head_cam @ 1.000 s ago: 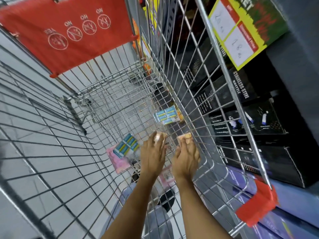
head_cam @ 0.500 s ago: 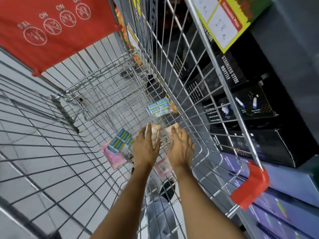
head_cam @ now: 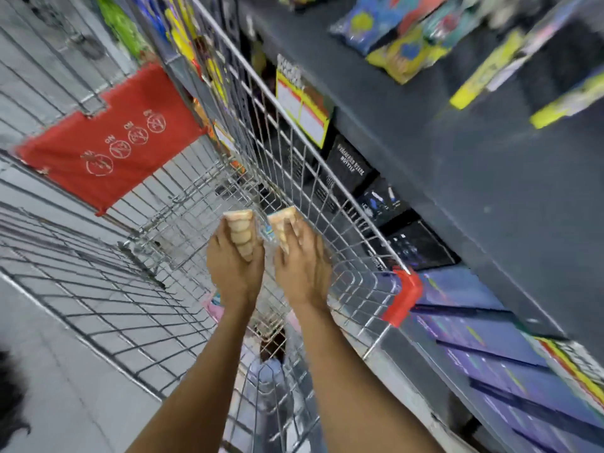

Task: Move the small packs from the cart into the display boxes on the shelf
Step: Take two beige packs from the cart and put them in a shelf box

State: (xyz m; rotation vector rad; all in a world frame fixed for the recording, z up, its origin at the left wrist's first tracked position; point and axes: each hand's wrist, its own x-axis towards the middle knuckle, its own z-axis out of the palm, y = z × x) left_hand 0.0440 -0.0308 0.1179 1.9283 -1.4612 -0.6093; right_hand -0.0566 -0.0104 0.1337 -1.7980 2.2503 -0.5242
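Observation:
Both my hands are raised over the wire cart (head_cam: 359, 219), backs toward the camera and fingers curled inward. My left hand (head_cam: 233, 266) and my right hand (head_cam: 302, 269) pinch a small clear pack (head_cam: 266, 235) with a bit of blue between them; most of it is hidden by my fingers. Below my left wrist, a pink pack (head_cam: 214, 305) lies on the cart floor. To the right runs the dark grey shelf (head_cam: 457, 174), with blurred yellow-edged display boxes (head_cam: 490, 70) on it at the upper right.
The cart's red seat flap (head_cam: 108, 148) hangs at the far end and a red corner bumper (head_cam: 403, 295) sits close to the shelf. Black boxes (head_cam: 349, 165) and purple boxes (head_cam: 490, 354) fill the lower shelves. Colourful bags (head_cam: 392, 37) lie on top. Grey floor is at the left.
My hands have come up from the cart floor with the pack between them. The view has swung up and right, so the shelf top now shows.

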